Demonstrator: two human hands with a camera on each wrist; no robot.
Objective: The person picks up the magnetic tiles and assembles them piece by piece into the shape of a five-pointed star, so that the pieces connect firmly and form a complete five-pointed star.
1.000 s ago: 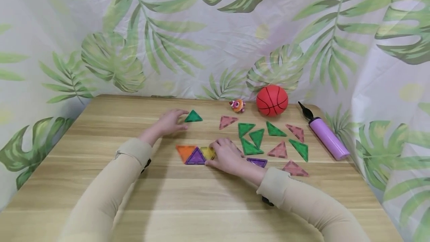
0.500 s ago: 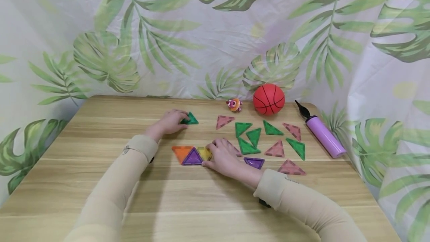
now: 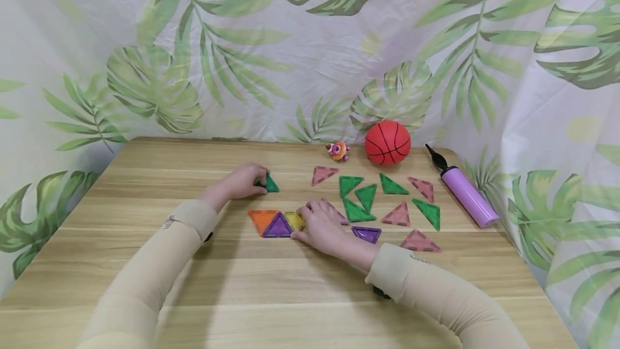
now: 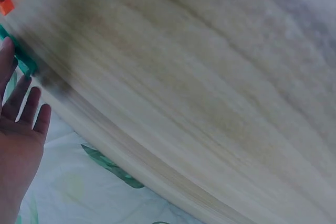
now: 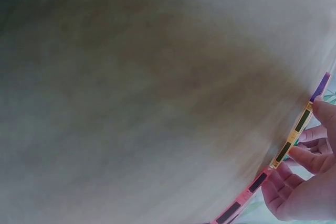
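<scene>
My left hand [image 3: 244, 182] pinches a green triangular magnetic tile [image 3: 272, 183] between thumb and fingers, its left part covered. In the left wrist view the green tile [image 4: 23, 59] stands edge-on at the fingertips. My right hand [image 3: 323, 228] holds a yellow triangular tile [image 3: 293, 220], with the thumb at its near side; the hand hides part of it. Left of it, edge to edge, lie a purple triangular tile [image 3: 278, 228] and an orange triangular tile [image 3: 261, 221]. The right wrist view has the yellow tile [image 5: 292, 136] between the purple tile [image 5: 320, 87] and a pink tile [image 5: 244, 199].
Right of my right hand lie several green tiles [image 3: 366, 197], pink tiles [image 3: 398, 215] and a purple tile [image 3: 366, 234]. A small toy figure [image 3: 338, 151], a red ball [image 3: 387, 143] and a purple hand pump [image 3: 469, 197] stand or lie farther back on the wooden table [image 3: 271, 295].
My left hand has reached the green tile, taken hold of it and drawn it slightly left and nearer. The right hand stays at the yellow tile. The view has shifted slightly.
</scene>
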